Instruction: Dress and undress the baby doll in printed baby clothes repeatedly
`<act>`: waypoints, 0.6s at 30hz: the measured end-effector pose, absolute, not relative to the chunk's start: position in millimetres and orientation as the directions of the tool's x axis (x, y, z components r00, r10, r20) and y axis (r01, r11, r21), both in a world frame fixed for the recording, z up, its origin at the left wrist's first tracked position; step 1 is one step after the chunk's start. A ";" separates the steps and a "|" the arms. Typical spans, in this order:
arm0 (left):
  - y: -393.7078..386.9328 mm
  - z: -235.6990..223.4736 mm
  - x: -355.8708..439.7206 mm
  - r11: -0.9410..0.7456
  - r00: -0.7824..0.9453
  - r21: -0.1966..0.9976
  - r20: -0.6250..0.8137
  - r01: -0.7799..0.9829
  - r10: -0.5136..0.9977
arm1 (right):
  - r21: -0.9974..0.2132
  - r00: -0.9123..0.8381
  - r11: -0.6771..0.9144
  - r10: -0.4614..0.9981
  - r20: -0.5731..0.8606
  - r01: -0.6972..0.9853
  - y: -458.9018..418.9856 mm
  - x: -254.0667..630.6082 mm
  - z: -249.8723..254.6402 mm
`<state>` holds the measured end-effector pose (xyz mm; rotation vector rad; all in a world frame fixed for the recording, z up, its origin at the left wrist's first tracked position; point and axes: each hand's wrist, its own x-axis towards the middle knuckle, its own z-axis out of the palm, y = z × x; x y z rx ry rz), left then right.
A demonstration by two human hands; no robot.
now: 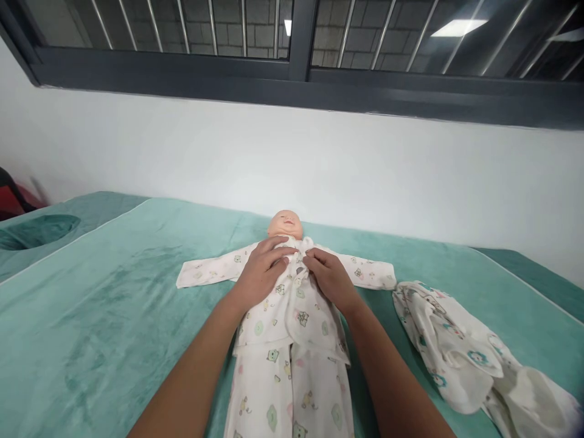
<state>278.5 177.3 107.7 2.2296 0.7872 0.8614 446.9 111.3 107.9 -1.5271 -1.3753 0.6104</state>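
A baby doll (285, 224) lies face up in a white printed baby shirt (274, 316), its sleeves spread out to both sides. Matching white printed trousers (260, 389) extend below the shirt's hem. My left hand (261, 274) rests on the left part of the chest, fingers stretched toward the front opening, thumb a little apart. At the upper front edge, my right hand (332, 277) has its fingers bent and pinched on the shirt near the small ties or fasteners. The fingertips partly cover that spot, so its details are hard to make out.
Green plush cloth (114, 316) covers the surface beneath the doll. A crumpled white printed baby garment (456, 340) lies to the right, near the sleeve cuff. Behind stand a white wall (292, 158) and a dark-framed barred window (159, 67). A hole (41, 231) shows at left.
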 end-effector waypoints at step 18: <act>167.5 114.0 270.7 -0.743 0.737 0.626 0.384 0.235 0.556 | -0.397 0.272 -0.211 0.957 0.103 0.893 57.4 433.3 159.1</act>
